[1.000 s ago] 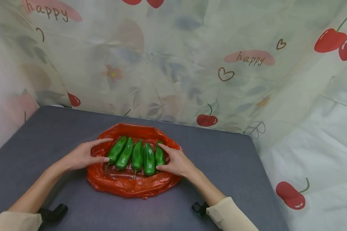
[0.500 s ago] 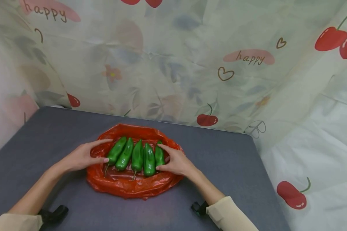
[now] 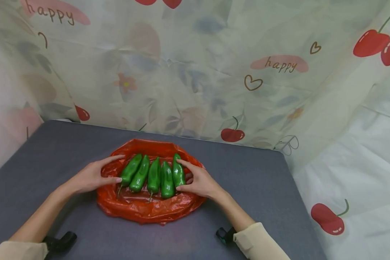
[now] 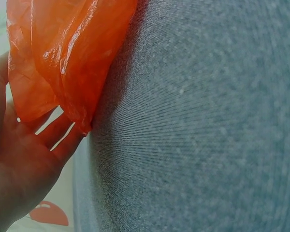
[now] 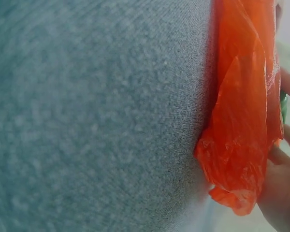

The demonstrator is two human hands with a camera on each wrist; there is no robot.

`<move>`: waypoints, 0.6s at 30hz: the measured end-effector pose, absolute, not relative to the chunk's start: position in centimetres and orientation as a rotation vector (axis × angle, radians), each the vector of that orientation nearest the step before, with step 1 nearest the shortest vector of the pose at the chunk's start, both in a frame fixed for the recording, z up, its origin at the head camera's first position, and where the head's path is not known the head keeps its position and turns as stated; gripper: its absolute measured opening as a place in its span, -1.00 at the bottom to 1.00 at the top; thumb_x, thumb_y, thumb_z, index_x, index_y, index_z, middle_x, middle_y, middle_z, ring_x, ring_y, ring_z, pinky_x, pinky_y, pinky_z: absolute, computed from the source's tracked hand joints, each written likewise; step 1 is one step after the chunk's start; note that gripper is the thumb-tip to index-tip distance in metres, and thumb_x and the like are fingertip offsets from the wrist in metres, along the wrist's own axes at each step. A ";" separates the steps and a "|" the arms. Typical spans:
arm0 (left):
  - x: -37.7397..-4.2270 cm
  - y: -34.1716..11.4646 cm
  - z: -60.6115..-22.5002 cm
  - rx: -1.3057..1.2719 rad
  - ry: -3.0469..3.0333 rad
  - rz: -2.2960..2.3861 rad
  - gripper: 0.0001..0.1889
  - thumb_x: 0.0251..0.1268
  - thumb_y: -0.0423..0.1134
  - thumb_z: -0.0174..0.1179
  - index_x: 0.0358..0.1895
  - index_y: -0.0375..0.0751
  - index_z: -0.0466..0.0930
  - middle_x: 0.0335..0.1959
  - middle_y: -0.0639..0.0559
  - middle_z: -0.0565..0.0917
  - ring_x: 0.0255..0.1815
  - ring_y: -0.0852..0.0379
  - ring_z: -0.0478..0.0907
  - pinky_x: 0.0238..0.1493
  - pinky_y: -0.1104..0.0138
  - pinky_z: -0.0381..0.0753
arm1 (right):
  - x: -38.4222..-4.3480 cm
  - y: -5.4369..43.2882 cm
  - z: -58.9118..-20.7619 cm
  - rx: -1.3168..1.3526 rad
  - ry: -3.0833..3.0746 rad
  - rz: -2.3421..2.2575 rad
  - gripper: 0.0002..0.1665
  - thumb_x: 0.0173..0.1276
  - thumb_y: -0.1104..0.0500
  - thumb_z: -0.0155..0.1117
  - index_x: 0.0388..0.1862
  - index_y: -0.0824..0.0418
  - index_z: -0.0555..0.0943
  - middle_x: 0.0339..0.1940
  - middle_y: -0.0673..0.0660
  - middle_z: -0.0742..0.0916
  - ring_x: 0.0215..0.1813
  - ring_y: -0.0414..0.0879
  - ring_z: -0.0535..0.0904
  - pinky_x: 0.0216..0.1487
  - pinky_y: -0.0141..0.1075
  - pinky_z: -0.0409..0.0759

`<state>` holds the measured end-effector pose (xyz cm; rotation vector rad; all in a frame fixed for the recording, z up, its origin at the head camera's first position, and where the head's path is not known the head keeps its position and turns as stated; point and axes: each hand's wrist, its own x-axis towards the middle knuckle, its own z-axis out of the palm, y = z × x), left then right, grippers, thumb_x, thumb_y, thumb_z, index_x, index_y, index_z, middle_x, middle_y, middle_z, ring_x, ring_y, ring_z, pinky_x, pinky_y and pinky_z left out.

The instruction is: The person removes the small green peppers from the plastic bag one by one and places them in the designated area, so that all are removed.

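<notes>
Showing nearest are two cream sleeves (image 3: 261,241), each with a black wrist device (image 3: 61,242) close to its cuff. Past them, the front wall of a red plastic bag (image 3: 162,211) stands on a grey table (image 3: 143,242), its rim spread wide around five green peppers (image 3: 154,177) laid side by side. The left hand (image 3: 90,177) is at the bag's left, thumb and forefinger well apart with the rim passing between them; the thumb tip is at the lower end of the leftmost pepper (image 3: 131,170), the forefinger near its upper part but apart from it. In the left wrist view, gaps show between the other fingers. The right hand (image 3: 200,182) is at the bag's right, thumb at the lower end of the rightmost pepper (image 3: 178,174) and forefinger at its upper part; whether they clamp it I cannot tell. The three middle peppers lie between the hands, the right thumb tip just beside one of them. Beyond the far rim, the table runs back to a pale cloth (image 3: 198,39) printed with cherries and hearts.
</notes>
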<state>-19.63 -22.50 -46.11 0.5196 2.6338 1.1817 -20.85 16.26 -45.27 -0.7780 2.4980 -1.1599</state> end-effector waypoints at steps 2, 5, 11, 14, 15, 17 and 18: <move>-19.6 -22.5 -46.1 0.516 2.633 1.187 -0.15 0.22 0.09 0.37 0.52 -0.10 0.22 0.21 -0.35 0.47 -0.17 0.03 0.57 -0.28 0.34 0.65 | -20.8 16.3 -45.2 -0.788 2.493 -1.171 0.04 0.19 0.12 0.54 0.58 -0.05 0.20 0.15 0.10 0.62 -0.14 -0.15 0.69 -0.11 -0.36 0.64; -19.6 -22.5 -46.2 0.517 2.633 1.199 -0.14 0.23 0.08 0.37 0.53 -0.10 0.20 0.24 -0.35 0.46 -0.15 0.01 0.57 -0.26 0.34 0.65 | -20.8 16.3 -45.1 -0.797 2.486 -1.184 0.04 0.19 0.13 0.54 0.58 -0.08 0.20 0.20 0.10 0.60 -0.12 -0.14 0.69 -0.10 -0.35 0.64; -19.6 -22.6 -46.2 0.519 2.644 1.198 -0.16 0.27 0.08 0.34 0.54 -0.10 0.18 0.27 -0.36 0.44 -0.11 -0.01 0.56 -0.22 0.33 0.63 | -20.8 16.4 -45.0 -0.825 2.495 -1.235 0.04 0.18 0.15 0.55 0.56 -0.13 0.22 0.22 0.13 0.59 -0.17 -0.11 0.70 -0.13 -0.31 0.66; -19.6 -22.6 -46.2 0.515 2.629 1.215 -0.17 0.28 0.07 0.34 0.54 -0.09 0.18 0.26 -0.36 0.44 -0.15 0.02 0.57 -0.25 0.33 0.64 | -20.8 16.5 -44.9 -0.841 2.515 -1.264 0.04 0.16 0.13 0.57 0.55 -0.16 0.23 0.15 0.15 0.61 -0.21 -0.11 0.69 -0.14 -0.26 0.67; -19.6 -22.6 -46.2 0.513 2.623 1.223 -0.17 0.28 0.06 0.33 0.54 -0.09 0.18 0.25 -0.36 0.44 -0.17 0.03 0.58 -0.26 0.33 0.65 | -20.8 16.6 -44.9 -0.848 2.524 -1.271 0.04 0.16 0.12 0.57 0.55 -0.16 0.23 0.13 0.15 0.62 -0.22 -0.11 0.69 -0.15 -0.24 0.67; -19.6 -22.6 -46.1 0.508 2.607 1.242 -0.19 0.30 0.05 0.32 0.54 -0.08 0.18 0.23 -0.35 0.45 -0.25 0.07 0.60 -0.29 0.32 0.65 | -20.8 16.7 -44.7 -0.852 2.530 -1.293 0.05 0.16 0.14 0.57 0.56 -0.14 0.23 0.13 0.15 0.63 -0.23 -0.09 0.68 -0.15 -0.19 0.67; -19.6 -22.6 -46.1 0.506 2.596 1.253 -0.20 0.31 0.04 0.31 0.54 -0.08 0.18 0.22 -0.35 0.46 -0.29 0.09 0.61 -0.31 0.32 0.66 | -20.5 16.6 -44.2 -0.852 2.521 -1.316 0.05 0.16 0.18 0.56 0.56 -0.09 0.23 0.14 0.18 0.63 -0.20 -0.04 0.69 -0.14 -0.13 0.68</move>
